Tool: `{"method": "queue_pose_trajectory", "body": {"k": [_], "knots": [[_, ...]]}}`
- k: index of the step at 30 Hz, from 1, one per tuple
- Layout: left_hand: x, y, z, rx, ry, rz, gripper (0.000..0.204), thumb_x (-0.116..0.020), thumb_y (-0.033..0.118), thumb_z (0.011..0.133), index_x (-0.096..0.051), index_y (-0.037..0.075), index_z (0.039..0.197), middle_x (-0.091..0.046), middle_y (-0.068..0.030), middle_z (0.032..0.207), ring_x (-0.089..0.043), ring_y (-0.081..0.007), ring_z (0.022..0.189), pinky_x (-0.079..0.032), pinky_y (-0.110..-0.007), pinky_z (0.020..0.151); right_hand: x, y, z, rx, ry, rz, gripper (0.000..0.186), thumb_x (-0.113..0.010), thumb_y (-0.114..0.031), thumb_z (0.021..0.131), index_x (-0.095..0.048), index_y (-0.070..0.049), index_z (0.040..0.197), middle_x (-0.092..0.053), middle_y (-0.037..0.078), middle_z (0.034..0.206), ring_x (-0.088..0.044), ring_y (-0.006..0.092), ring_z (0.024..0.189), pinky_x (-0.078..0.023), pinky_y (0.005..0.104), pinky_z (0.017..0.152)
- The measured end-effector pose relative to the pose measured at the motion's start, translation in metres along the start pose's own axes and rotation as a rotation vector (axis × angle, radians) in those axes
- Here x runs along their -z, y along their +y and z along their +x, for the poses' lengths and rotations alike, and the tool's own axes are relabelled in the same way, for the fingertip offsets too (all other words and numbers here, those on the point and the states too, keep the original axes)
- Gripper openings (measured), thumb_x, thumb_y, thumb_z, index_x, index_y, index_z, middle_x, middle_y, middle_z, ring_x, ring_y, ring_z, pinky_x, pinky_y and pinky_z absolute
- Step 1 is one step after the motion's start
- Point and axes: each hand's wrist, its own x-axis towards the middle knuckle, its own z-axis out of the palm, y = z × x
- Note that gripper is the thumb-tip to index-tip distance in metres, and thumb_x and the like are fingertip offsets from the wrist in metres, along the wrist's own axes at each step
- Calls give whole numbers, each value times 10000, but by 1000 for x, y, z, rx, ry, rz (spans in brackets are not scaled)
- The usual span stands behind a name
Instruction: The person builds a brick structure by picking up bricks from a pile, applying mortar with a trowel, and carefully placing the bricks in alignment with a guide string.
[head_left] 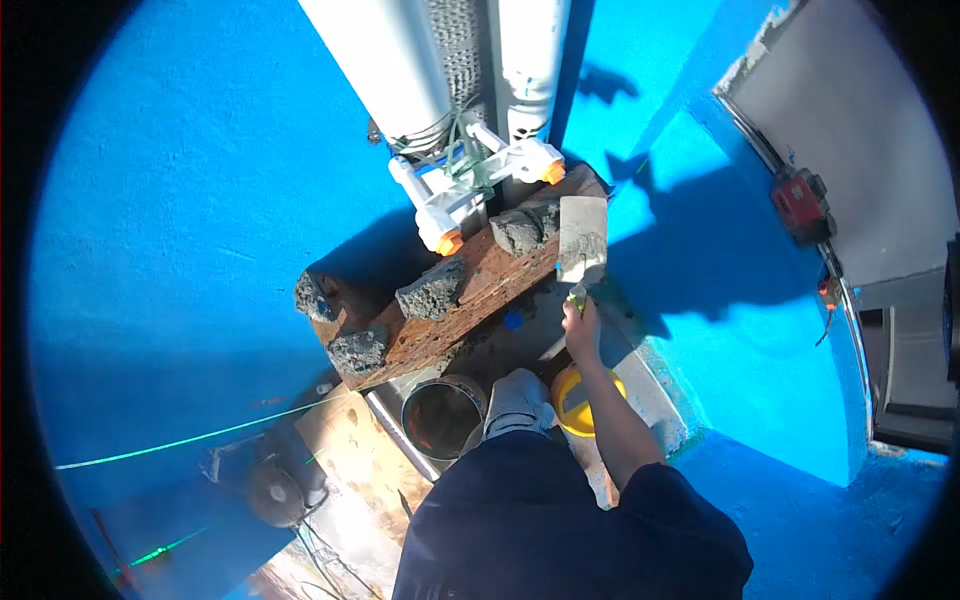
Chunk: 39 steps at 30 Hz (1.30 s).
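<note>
My right hand [582, 328] is closed around the handle of a trowel with a flat rectangular blade [583, 235]. Grey residue coats part of the blade, which is beside the right end of a reddish-brown ledge [480, 292]. Several lumps of grey mortar sit along that ledge, one of them [430, 290] near its middle and another [518, 232] close to the blade. Below my hand, a yellow bucket [571, 412] is partly covered by my forearm. My left hand does not show; my dark clothing fills the lower middle.
White pipes [400, 70] rise behind the ledge, with a white plastic frame with orange ends [480, 185] tied there by green string. A dark bucket [408, 425] stands left of my foot. A red device [800, 207] is at the right wall; a green laser line crosses the left.
</note>
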Motion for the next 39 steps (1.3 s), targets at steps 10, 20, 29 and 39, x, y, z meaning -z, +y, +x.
{"method": "queue_pose_trajectory", "body": {"k": [10,20,29,39], "knots": [[5,20,3,-20,-9,92,152,-572,93,803,-665,-16,855,-657,-102,719,-631,-210,587,-473,-304,494,-92,25,0,-904,-317,1457,239,-624,-296,773,-462,-164,656,-411,-48,533,-412,96,444,-402,274,477],[15,13,7,-19,-12,91,163,-570,91,804,-671,-20,866,-665,-108,730,-640,-216,596,-480,-306,500,-126,21,-62,-1016,-444,1332,187,-563,-222,759,-421,-138,672,-360,-28,538,-400,123,458,-398,314,515],[8,5,15,-31,-40,72,172,-568,90,806,-677,-24,876,-673,-113,741,-649,-221,605,-487,-308,505,-90,30,-19,-894,-321,1288,234,-581,-249,771,-455,-105,636,-421,3,539,-449,130,470,-424,285,517],[-3,-41,7,-11,-32,-64,183,-566,88,807,-683,-28,888,-681,-119,752,-658,-227,614,-495,-311,510,-58,12,-100,-1024,-616,968,236,-563,-226,810,-402,-155,652,-336,-24,551,-375,125,470,-357,303,496]]}}
